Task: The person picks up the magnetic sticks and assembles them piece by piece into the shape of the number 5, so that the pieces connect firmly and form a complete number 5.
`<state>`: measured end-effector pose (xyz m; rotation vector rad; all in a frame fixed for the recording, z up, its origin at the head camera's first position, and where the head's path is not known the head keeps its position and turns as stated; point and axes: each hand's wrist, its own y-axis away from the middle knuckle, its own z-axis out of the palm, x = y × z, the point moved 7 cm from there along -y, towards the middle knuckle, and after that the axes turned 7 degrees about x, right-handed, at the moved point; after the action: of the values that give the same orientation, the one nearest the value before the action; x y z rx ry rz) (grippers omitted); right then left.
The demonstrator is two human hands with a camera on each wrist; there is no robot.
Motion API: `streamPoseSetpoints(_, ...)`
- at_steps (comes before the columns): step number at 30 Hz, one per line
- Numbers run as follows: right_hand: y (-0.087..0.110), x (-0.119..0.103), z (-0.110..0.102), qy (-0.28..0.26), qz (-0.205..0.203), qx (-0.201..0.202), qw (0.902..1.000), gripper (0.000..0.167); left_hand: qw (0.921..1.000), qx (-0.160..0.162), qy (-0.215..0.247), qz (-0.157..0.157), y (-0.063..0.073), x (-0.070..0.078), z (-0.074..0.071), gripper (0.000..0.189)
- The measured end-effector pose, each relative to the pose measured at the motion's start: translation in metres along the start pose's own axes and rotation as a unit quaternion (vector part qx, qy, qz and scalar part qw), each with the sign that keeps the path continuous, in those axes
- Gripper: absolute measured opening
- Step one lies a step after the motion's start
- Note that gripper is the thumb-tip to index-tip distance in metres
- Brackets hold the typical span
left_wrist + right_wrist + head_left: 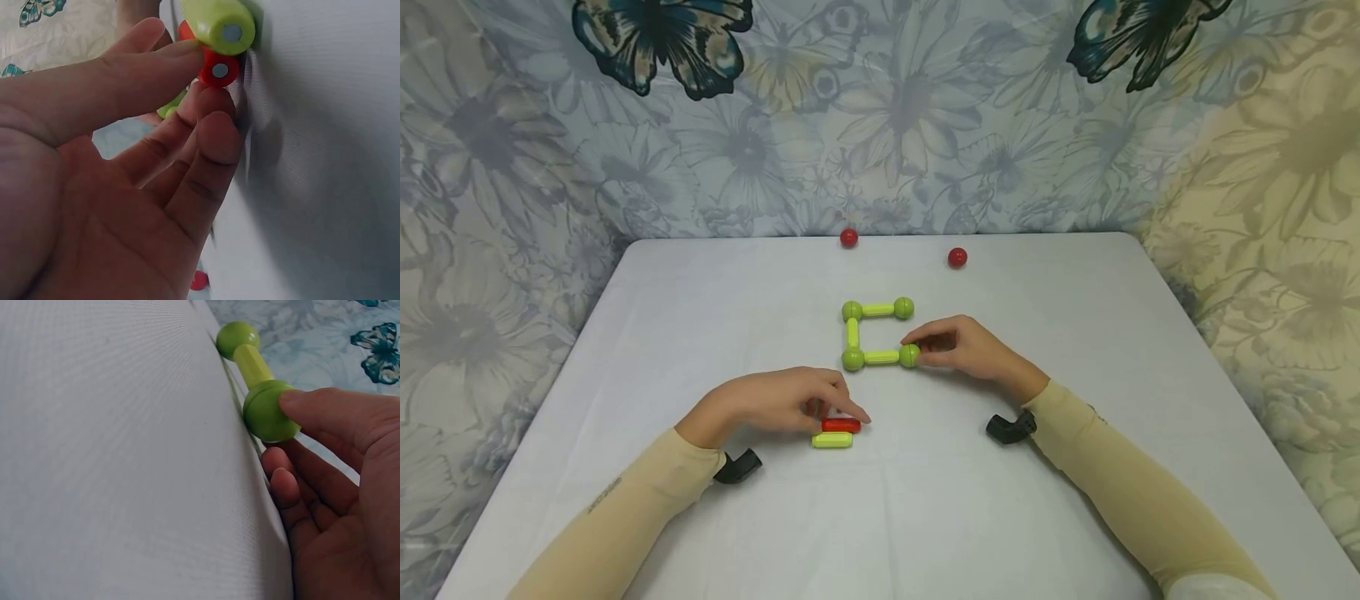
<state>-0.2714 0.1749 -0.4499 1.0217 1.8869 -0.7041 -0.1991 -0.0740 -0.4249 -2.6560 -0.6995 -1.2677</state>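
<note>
An open-sided figure of green balls (852, 359) and yellow-green sticks (853, 333) lies mid-table, its open side facing right. My right hand (966, 346) pinches the green ball (909, 356) at its lower right corner; the right wrist view shows the thumb on that ball (270, 412). Nearer the front, my left hand (790, 398) holds a red stick (841, 425) between thumb and fingers. Beside it, on the near side, lies a loose yellow-green stick (832, 440). In the left wrist view, both the red stick (220, 70) and the yellow-green stick (232, 31) show grey round end discs.
Two red balls lie toward the back of the white table (715, 292): one (848, 238) at the far edge, the other (957, 258) farther right. Flowered cloth (910, 125) with butterflies hangs behind. Black camera mounts (1011, 428) stick out from both sleeves.
</note>
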Motion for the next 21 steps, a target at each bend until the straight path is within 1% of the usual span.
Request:
streamPoseSetpoints(4,0.001,0.001,-0.001,-0.005,0.001,0.002,1.0,0.03,0.9994,-0.016,-0.026,-0.014,-0.006,-0.001,0.0,0.06)
streamPoseSetpoints(7,0.0,0.004,0.0,-0.003,0.006,0.002,1.0,0.03,0.9992,-0.013,-0.027,-0.028,-0.008,-0.006,-0.001,0.056)
streamPoseSetpoints(10,-0.001,0.004,0.001,0.0,0.006,0.001,1.0,0.029,0.999,0.003,-0.014,-0.042,-0.008,-0.011,-0.003,0.049)
streamPoseSetpoints(13,-0.001,0.004,0.001,0.0,0.004,0.002,1.0,0.029,0.9984,0.025,-0.001,-0.051,-0.007,-0.014,-0.004,0.044)
streamPoseSetpoints(16,-0.001,0.004,0.0,0.0,0.003,0.003,1.0,0.029,0.9978,0.046,0.003,-0.048,-0.007,-0.015,-0.004,0.041)
streamPoseSetpoints(21,-0.001,0.004,0.001,0.002,-0.001,0.006,1.0,0.03,0.9964,0.074,-0.009,-0.039,-0.007,-0.015,-0.004,0.039)
